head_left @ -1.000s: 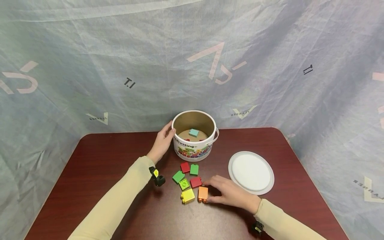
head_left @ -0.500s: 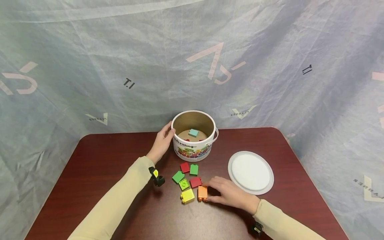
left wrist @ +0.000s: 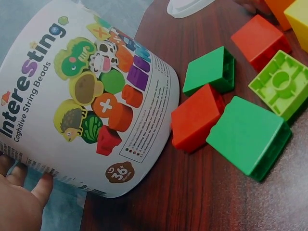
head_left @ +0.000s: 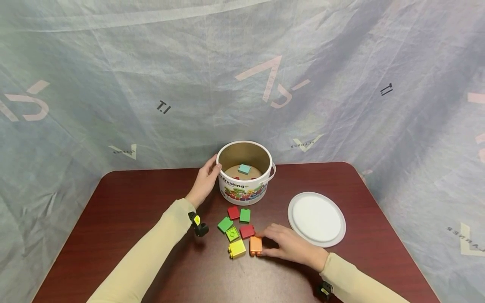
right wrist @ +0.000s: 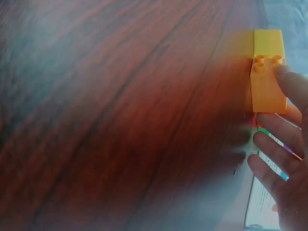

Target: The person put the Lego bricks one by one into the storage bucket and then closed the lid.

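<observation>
My left hand [head_left: 204, 181] rests on the left side of a white bucket [head_left: 242, 193], with its thumb near the rim and fingers extended along the wall. An orange toy block [head_left: 255, 245] is pinched between the thumb and index finger of my right hand [head_left: 291, 244]; the other fingers are spread in the right wrist view. Left of it lies a yellow block [head_left: 237, 248]. Near these are a red block [head_left: 247, 231], a lime block [head_left: 232, 234], a green block [head_left: 225, 224], another red block [head_left: 233, 212] and another green block [head_left: 245, 216].
Inside the bucket lie a light blue block [head_left: 244, 169] and partly hidden red pieces. The bucket's handle [head_left: 273, 173] hangs on its right. A white round lid [head_left: 316, 219] lies on the brown table [head_left: 151, 202] at right. A grey cloth [head_left: 197, 84] stands behind.
</observation>
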The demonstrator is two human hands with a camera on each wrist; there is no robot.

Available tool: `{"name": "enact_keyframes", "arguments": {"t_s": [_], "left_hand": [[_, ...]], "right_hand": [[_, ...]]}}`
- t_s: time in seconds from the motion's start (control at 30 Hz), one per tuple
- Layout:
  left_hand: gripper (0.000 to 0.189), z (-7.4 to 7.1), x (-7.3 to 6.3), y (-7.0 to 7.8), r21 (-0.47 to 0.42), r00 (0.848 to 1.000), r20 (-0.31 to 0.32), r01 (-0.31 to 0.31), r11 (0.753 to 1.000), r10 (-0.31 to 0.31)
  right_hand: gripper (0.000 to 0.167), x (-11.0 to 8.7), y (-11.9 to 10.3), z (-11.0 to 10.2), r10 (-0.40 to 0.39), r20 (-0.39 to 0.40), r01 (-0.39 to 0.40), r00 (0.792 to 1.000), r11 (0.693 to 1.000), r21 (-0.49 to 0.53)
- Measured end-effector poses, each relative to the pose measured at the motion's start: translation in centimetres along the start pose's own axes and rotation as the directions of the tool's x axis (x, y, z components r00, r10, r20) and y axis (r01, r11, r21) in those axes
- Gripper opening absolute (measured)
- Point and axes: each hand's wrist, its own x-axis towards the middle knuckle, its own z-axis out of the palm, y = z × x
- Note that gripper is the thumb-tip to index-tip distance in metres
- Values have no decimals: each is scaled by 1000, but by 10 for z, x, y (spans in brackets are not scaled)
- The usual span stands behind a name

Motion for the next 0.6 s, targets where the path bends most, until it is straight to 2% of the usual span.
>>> {"name": "enact_keyframes", "arguments": {"t_s": [0.6], "left_hand": [[60,0,0,-1,6,1000,-7,-4,1000,4]], "right_hand": [[41,0,0,0,-6,-19,7,1000,999,41]]}}
